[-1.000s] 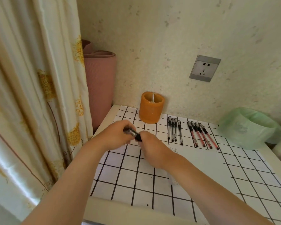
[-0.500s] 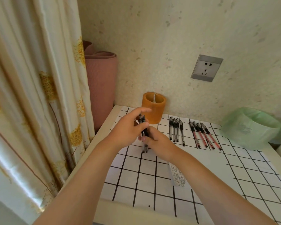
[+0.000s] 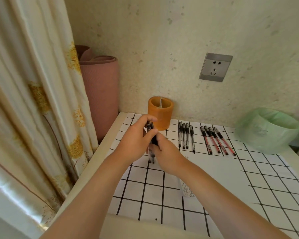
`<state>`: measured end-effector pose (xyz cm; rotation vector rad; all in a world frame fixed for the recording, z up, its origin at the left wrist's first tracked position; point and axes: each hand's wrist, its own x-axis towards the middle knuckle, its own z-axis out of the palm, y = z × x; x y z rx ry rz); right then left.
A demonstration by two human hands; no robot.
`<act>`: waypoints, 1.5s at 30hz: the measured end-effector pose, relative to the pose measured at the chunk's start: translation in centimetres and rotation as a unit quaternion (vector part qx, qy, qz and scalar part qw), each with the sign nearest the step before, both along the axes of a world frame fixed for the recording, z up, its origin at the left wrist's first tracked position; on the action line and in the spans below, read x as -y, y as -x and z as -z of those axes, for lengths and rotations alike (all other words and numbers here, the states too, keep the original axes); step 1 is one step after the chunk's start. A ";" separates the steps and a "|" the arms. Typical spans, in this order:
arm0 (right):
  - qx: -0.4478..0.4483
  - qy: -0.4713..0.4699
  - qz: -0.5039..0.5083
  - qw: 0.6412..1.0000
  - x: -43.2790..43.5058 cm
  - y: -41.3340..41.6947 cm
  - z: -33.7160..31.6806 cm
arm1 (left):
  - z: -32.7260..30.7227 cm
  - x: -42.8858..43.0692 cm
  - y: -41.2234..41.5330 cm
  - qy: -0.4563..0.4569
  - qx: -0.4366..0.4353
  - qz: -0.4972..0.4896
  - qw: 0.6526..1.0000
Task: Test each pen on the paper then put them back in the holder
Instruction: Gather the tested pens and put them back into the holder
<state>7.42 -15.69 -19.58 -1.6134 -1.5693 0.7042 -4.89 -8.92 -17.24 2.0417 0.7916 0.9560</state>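
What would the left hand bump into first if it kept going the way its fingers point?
Probably the orange pen holder. The left hand points up and away toward the wall, and the holder stands just beyond its fingertips. Depth is hard to judge from one view.

bare forearms, no sleeves, bare hands [image 3: 145, 145]
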 end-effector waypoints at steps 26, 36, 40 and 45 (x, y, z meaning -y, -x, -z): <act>-0.191 -0.166 0.112 0.961 -12.1 -7.1 -9.7 | -0.2 -10.9 -5.1 0.027 -0.018 -0.091 0.995; -0.082 -0.092 0.124 0.985 -16.9 -7.6 -6.0 | 1.3 -12.3 -7.0 0.078 0.020 -0.060 0.995; 0.026 -0.082 0.140 0.986 -17.7 -8.1 -5.2 | 1.2 -12.8 -6.8 0.082 0.009 -0.050 0.995; 0.218 -0.024 0.170 0.961 -17.6 -8.5 -4.9 | 1.3 -13.1 -6.7 0.086 0.010 -0.047 0.995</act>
